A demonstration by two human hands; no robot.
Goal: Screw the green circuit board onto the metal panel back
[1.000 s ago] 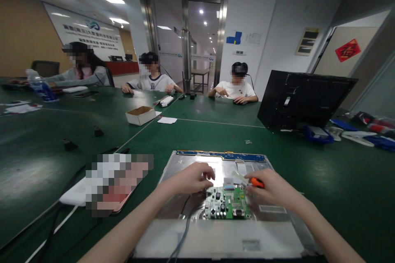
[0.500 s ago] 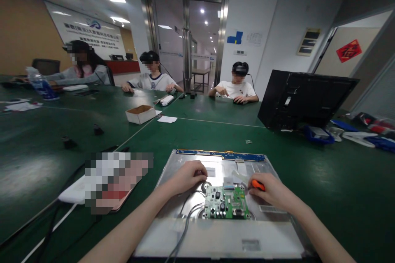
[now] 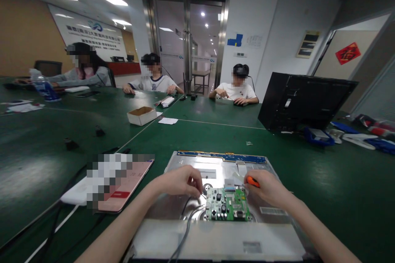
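A green circuit board lies on the metal back of a display panel. My right hand is closed around an orange-handled screwdriver at the board's upper right corner; the tool's tip is not discernible. Left of the board, my left hand has its fingers curled with thumb and fingertips close together. Anything between them is too small to make out. Thin grey cables run from the board's left side toward me, just below that hand. A blue circuit strip lines the panel's far edge.
Left of the panel lie a pink-screened phone and black and white cords. Further off stand an open small box, a bottle and, at right, a black monitor housing. Three people sit across the green table.
My left hand has drawn slightly left and down, its fingers now nearer the cables at the board's left. My right hand with the screwdriver has shifted a little left and up.
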